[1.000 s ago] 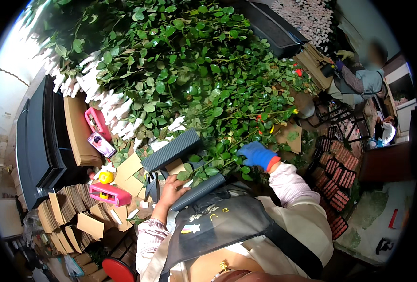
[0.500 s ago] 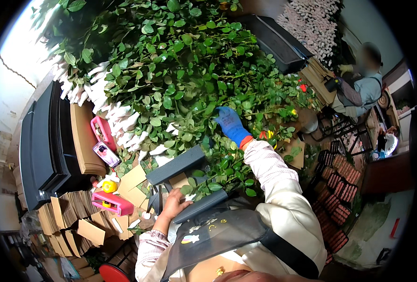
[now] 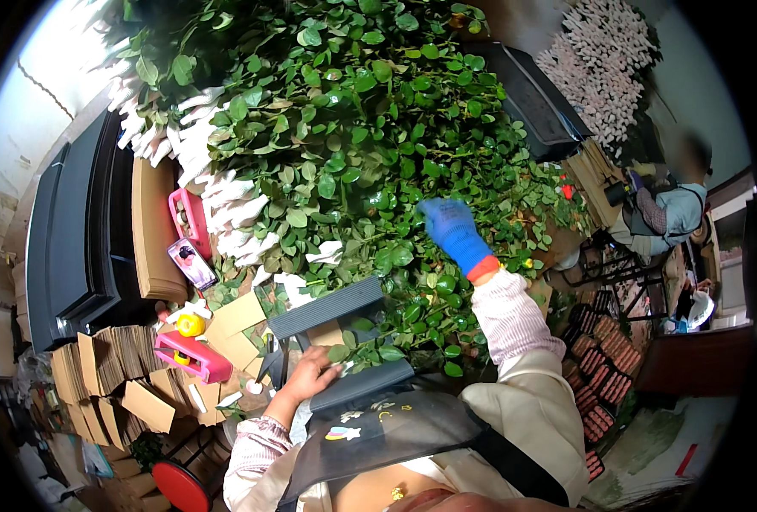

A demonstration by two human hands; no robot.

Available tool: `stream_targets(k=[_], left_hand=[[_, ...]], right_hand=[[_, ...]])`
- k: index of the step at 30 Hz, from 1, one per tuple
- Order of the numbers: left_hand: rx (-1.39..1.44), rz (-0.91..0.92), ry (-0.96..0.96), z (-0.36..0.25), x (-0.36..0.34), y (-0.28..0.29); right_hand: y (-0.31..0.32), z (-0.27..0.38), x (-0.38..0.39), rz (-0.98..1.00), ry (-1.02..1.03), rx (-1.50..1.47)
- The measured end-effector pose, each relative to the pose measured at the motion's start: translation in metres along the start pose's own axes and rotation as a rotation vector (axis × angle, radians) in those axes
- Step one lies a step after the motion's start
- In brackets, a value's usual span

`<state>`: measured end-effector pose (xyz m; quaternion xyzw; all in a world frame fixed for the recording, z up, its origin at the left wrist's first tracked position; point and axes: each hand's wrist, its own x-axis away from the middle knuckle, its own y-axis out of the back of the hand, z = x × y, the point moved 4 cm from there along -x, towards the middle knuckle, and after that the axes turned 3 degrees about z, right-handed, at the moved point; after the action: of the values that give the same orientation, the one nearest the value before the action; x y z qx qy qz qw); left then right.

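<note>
A large heap of leafy green rose stems fills the table ahead, with white-sleeved flower heads along its left side. My right hand, in a blue glove with an orange cuff, is at the heap's near right part, fingers pressed together; what they grip is hidden. My bare left hand is closed between two dark ridged cardboard pieces, by a white tip and the leaves of stems lying there. What it holds is too hidden to name.
At left stand black cartons, a tan cardboard stack, pink tape dispensers, a phone and a yellow tape roll. A black box sits far right, near a seated person. A red stool is lower left.
The whole view has tilted slightly. My right hand stays among the leaves with its fingers drawn closer together; my left hand keeps its place by the ridged cardboard.
</note>
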<state>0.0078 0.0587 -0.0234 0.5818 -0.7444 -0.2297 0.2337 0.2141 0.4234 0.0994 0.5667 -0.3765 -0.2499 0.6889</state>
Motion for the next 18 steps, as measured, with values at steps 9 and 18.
stream_targets(k=[9,18], left_hand=[[-0.001,-0.093,0.066,-0.006,-0.004,-0.001],[0.004,-0.234,0.046,-0.002,-0.003,-0.009]], right_hand=[[0.011,-0.003,-0.01,-0.698,0.37,0.014],[-0.024,-0.017,-0.021,-0.328,0.274,-0.022]])
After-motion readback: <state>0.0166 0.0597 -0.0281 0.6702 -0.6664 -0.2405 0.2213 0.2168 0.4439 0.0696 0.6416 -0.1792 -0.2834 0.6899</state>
